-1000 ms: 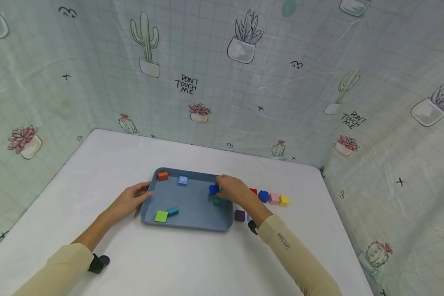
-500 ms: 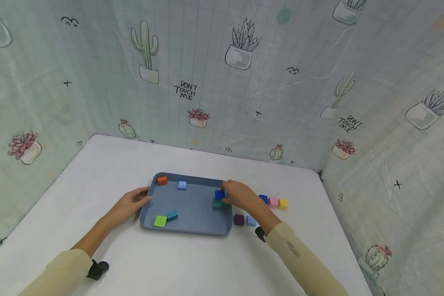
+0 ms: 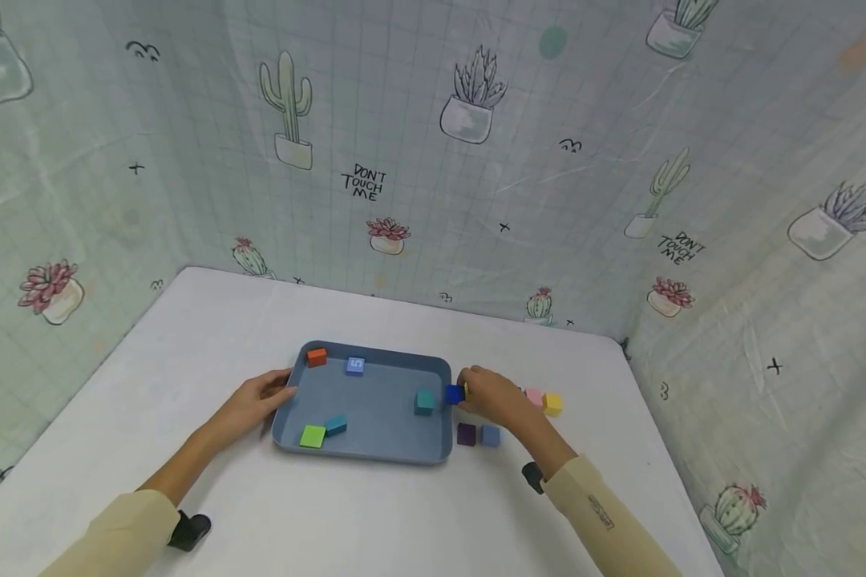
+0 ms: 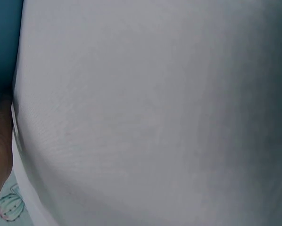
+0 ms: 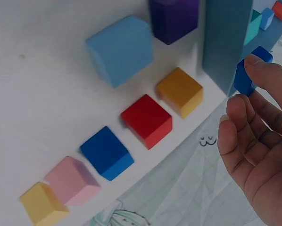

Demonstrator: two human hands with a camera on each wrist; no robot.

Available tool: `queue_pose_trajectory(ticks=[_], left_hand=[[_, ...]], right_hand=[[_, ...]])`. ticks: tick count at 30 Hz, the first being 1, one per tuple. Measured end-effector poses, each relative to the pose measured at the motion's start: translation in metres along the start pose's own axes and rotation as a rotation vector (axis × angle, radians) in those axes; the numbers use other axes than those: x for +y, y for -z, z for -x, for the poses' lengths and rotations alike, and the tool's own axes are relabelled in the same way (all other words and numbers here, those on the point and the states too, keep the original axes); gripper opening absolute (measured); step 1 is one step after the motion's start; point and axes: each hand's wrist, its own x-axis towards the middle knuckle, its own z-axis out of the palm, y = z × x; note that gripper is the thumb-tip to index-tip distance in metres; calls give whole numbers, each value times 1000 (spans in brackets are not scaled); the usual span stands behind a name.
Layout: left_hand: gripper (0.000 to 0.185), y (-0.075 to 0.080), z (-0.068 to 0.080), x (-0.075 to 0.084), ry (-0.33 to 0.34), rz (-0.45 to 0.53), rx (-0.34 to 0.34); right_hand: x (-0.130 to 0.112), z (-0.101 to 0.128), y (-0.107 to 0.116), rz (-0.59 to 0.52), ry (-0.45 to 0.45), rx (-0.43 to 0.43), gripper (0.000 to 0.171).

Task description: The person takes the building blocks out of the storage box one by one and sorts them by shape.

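Note:
My right hand (image 3: 492, 394) pinches a dark blue block (image 5: 244, 75) between thumb and fingers. In the head view this block overlaps the right rim of the blue-grey tray (image 3: 375, 458). At the tray's left side my left hand (image 3: 254, 403) holds the rim, thumb tip over the edge; its other fingers are partly hidden. Inside the tray lie a teal block (image 3: 424, 402), a red-orange block (image 3: 317, 357), a light blue block marked 5 (image 3: 355, 366), a lime green block (image 3: 313, 437) and a turquoise block (image 3: 336, 425).
Right of the tray, a purple block (image 3: 466, 434) and a light blue block (image 3: 490, 436) sit on the white table (image 3: 332, 521). Behind them runs a row: orange-yellow (image 5: 180, 92), red block (image 5: 147, 121), blue block (image 5: 107, 153), pink block (image 5: 72, 180) and yellow block (image 5: 43, 205).
My right hand has carried the dark blue block rightward, from above the teal block to the tray's right rim. The teal block now shows fully. My left hand stays at the tray.

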Motion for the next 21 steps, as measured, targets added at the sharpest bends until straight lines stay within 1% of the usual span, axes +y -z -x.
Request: queue_pose_trajectory(ticks=[6, 9, 13, 21], left_hand=[[63, -2, 1, -2, 0, 11, -8], [63, -3, 1, -3, 1, 11, -7], [63, -3, 1, -2, -4, 5, -2], [63, 0, 0, -2, -19, 1, -2]], right_hand=[[12, 12, -10, -40, -22, 1, 34], [19, 17, -11, -58, -67, -5, 35], [30, 27, -11, -110, -128, 0, 35], [54, 42, -15, -145, -183, 14, 35]])
